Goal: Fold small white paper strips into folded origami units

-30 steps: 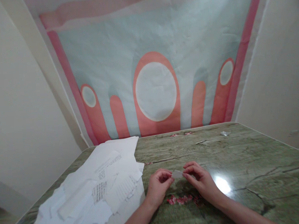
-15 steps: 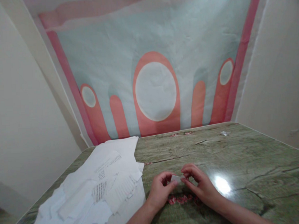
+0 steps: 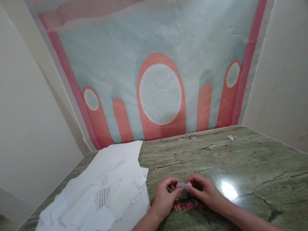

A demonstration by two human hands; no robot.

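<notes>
Over to the right of the pile [image 3: 95, 187], two bare hands are working close together on a small white slip [image 3: 183, 185]. The left hand [image 3: 165, 193], the nearer one to the pile, is pinching one end of it between thumb and fingers; the right hand [image 3: 203, 188], farther from the pile, is grasping the other end the same way, its fingers curling in. Between them the slip is looking bent, though from here I am not making out whether it is folded, or whether it is touching the table [image 3: 256, 158]. The pile itself is spreading loosely across the table, white sheets lying over one another, some of them carrying lines of dark print too small to read. Red marks [image 3: 187, 205] are showing on the table to the right of the pile, below the hands. A pale scrap [image 3: 232, 137] is lying well off to the right, about level with the pile's far end. Beyond the pile, a big backdrop [image 3: 160, 94] is hanging, coral arches and pale circles running across its grey-green field.
</notes>
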